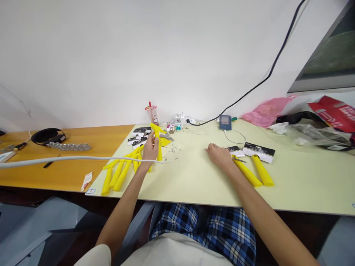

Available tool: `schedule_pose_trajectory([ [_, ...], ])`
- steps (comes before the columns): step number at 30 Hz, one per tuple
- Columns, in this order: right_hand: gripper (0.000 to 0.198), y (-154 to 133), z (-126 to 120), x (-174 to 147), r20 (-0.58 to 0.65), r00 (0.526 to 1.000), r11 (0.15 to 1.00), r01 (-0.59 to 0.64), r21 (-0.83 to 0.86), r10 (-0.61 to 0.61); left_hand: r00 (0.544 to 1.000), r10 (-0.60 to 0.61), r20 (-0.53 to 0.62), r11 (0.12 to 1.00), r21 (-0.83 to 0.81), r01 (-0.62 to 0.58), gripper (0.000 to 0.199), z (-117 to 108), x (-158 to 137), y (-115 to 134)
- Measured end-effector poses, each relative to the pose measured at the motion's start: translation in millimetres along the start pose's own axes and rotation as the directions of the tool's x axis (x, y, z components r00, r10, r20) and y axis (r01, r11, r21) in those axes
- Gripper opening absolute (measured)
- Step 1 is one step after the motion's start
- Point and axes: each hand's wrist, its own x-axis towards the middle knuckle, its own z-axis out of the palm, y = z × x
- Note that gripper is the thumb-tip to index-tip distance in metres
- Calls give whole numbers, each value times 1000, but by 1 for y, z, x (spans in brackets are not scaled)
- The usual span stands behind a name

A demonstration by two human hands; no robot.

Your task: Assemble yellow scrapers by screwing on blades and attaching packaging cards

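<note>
My left hand [150, 148] is closed around a yellow T-shaped scraper handle [159, 147], held upright over the left part of the table. Several more yellow T-shaped handles [119, 177] lie beside and below that hand. Just right of it are small loose screws [173, 149] and flat grey metal pieces [166, 137]. My right hand [217, 154] rests on the tabletop with curled fingers; whatever they pinch, if anything, is hidden. By the right wrist lie two yellow handles [263, 170], and a thin dark metal shaft [240, 160] sticks out there.
Black-and-white header cards [259, 152] lie at both sides. Along the wall stand a lidded cup [152, 114], a power strip [179, 119] and a cabled device [225, 122]. A white cable [83, 158] crosses the near left view. Plastic bags [266, 112] are heaped at right.
</note>
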Motion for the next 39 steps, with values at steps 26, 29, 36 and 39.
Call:
schedule_pose_trajectory([
  [26, 43, 19, 24, 25, -223, 964, 989, 136, -51, -144, 551, -445, 706, -202, -679, 706, 26, 91, -26, 22],
  [29, 44, 12, 29, 36, -285, 949, 990, 129, -48, -138, 531, -437, 727, -227, -660, 717, 23, 98, -28, 21],
  [36, 40, -20, 40, 39, -389, 898, 976, 219, -16, -207, 540, -412, 733, -259, -663, 702, 39, 94, -31, 22],
  [39, 38, -21, 42, 37, -404, 888, 971, 239, -2, -219, 474, -337, 813, -315, -572, 757, 48, 89, -33, 27],
])
